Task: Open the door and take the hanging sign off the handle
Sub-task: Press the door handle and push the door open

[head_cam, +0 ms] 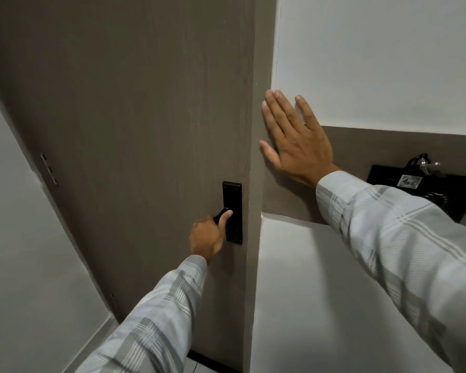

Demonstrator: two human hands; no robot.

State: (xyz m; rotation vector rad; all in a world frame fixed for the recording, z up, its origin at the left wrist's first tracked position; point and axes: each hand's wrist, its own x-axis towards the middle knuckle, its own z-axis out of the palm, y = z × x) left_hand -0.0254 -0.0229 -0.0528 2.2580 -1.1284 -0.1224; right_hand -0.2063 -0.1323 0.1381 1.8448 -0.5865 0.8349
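Observation:
A grey-brown wood-grain door (135,109) fills the middle of the head view and appears shut against its frame. A black lock plate (232,196) sits near its right edge. My left hand (207,238) is wrapped around the black lever handle (221,213), thumb up against the plate. My right hand (293,138) lies flat with fingers spread on the grey door frame and white wall beside the door. No hanging sign shows on this side of the door.
White walls (374,49) flank the door on both sides. A black wall holder (425,189) with keys and a tag reading 406 hangs at the right. Door hinges (49,169) are on the left edge. A strip of tiled floor shows at the bottom.

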